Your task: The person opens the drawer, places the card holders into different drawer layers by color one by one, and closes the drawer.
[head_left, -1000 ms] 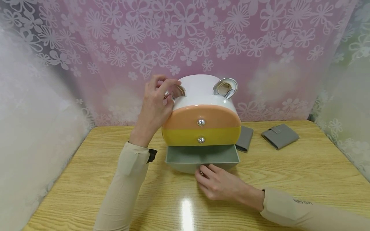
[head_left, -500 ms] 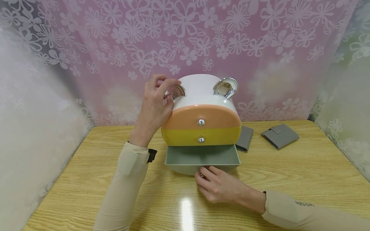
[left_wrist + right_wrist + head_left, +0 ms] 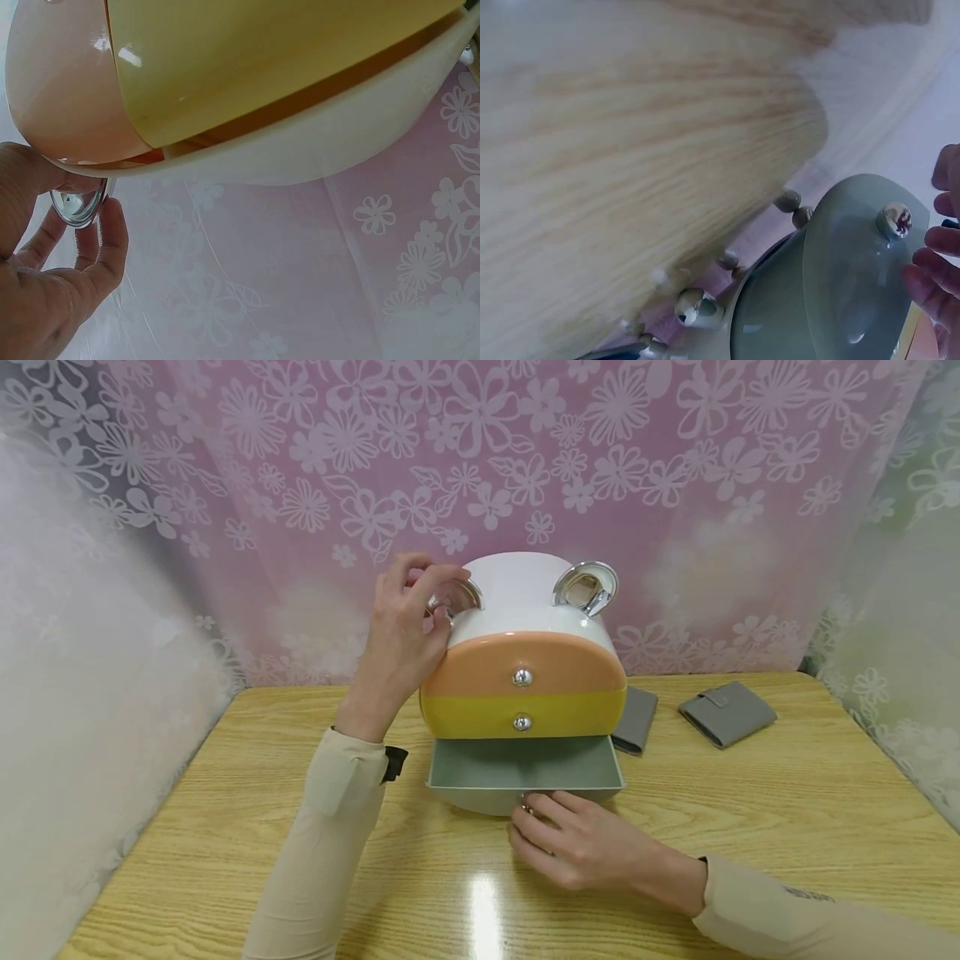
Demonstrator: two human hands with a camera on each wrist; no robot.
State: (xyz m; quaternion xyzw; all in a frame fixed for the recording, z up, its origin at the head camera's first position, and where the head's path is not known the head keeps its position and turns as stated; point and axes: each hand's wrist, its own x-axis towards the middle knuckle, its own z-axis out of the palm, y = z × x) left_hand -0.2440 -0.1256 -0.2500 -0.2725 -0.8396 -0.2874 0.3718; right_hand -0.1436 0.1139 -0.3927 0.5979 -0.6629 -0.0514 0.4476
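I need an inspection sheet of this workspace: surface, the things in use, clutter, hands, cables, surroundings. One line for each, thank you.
Surface: wooden table, light grain, with a glare spot near the front edge.
Things in use: small drawer box with white top and two chrome loop handles; orange drawer and yellow drawer closed; green bottom drawer pulled out, nothing visible inside.
Clutter: two grey wallets to the right of the box, one partly hidden behind it.
Hands: left hand grips the left chrome handle; right hand has its fingers at the knob on the green drawer front.
Cables: nothing seen.
Surroundings: pink flowered curtain behind, white lace at both sides.
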